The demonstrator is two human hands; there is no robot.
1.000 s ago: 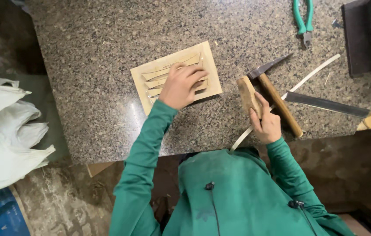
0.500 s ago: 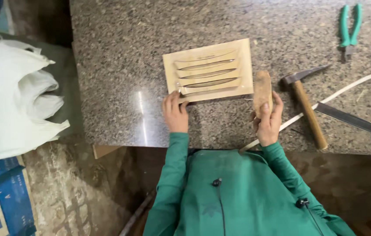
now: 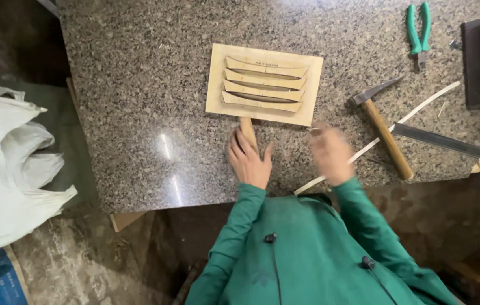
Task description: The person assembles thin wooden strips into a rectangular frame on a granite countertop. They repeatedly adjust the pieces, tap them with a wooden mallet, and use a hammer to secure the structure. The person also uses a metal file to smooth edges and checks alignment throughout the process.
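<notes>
Head view is showing a person in green sleeves leaning over a granite counter (image 3: 138, 85). Nearest, the left hand (image 3: 249, 160) is gripping a small wooden strip (image 3: 247, 131), fingers curled round it, its far end touching the plywood sheet (image 3: 264, 83). Just right, the right hand (image 3: 330, 152) is blurring; whether it is spread, I cannot tell. Beyond it, a hammer (image 3: 380, 124), a blade (image 3: 438, 140) and green pliers (image 3: 418, 31) are lying.

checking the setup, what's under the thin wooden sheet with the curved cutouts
The wooden sheet lies flat on the granite countertop; speckled stone shows through its slits. Whatever lies beneath the solid wood is covered.
</notes>
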